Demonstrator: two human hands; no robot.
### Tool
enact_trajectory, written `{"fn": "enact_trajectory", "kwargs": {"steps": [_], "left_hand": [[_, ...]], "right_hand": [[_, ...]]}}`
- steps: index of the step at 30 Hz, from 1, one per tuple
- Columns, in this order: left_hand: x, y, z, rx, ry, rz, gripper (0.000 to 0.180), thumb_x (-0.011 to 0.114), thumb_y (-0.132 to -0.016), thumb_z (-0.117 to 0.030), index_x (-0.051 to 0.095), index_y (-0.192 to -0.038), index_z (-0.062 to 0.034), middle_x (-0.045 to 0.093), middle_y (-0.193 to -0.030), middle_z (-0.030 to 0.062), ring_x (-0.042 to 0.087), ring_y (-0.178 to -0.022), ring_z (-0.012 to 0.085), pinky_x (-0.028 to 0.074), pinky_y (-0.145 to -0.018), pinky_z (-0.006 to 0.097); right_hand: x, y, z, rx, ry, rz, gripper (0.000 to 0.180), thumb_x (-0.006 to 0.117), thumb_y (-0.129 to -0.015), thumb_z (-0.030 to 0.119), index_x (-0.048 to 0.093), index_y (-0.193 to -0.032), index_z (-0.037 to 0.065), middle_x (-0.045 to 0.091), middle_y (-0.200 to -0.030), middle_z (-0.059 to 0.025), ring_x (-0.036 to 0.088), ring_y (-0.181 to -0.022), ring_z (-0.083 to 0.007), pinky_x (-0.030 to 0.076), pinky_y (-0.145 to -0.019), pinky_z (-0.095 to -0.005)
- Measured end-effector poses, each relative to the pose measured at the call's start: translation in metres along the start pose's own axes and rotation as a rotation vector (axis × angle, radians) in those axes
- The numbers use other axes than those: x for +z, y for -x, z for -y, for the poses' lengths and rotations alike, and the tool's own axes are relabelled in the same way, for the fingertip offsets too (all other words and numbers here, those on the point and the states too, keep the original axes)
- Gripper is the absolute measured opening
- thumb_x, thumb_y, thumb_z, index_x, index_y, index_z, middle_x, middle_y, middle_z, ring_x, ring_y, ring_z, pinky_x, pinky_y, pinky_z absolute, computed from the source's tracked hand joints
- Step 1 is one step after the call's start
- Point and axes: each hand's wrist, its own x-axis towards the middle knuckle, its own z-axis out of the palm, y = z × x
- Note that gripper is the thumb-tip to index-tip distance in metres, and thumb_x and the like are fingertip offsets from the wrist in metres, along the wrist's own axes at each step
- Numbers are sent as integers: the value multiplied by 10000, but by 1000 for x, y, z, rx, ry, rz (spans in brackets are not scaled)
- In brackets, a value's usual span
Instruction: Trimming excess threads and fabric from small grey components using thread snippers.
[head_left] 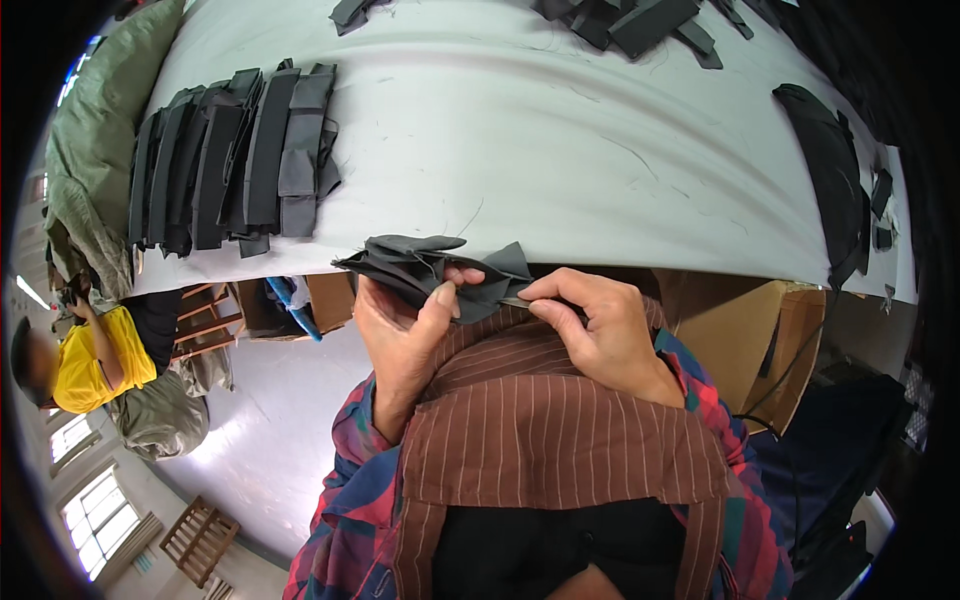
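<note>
A: Here's the cloth [405,262], right at the near edge of the table [500,170]!

B: And the left hand [400,335] has it clamped, thumb against fingers, dark folds bunched up. What about the right hand [605,340]?

A: Thumb and forefinger pinched together on a thin piece [516,302] by the cloth's right end. Too small to tell what that is!

B: Across the table's left side, strips [262,150] lie side by side in a dark row.

A: More scraps [645,28] at its far edge, a box [725,325] below its near edge, toward the right.
</note>
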Motion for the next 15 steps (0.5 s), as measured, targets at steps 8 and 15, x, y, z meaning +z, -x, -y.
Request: {"fn": "enact_trajectory", "kwargs": {"steps": [8,15], "left_hand": [[7,-2,0,44,-45,-13,354,630,-789,-13,475,-1104,37,618,-866,146,658,-844,255,470,-582,243],[8,0,-1,58,-40,8,353,644,-785,-21,480,-1093,33,616,-877,149,658,-841,253,482,-596,242]], "right_hand": [[8,-6,5,-243,258,-14,220,667,-765,32,637,-983,41,575,-753,-104,571,-668,-282,463,-599,-365],[18,-10,7,-337,531,-44,166,627,-754,73,624,-915,37,512,-700,-74,559,-641,-233,442,-576,-346]]}}
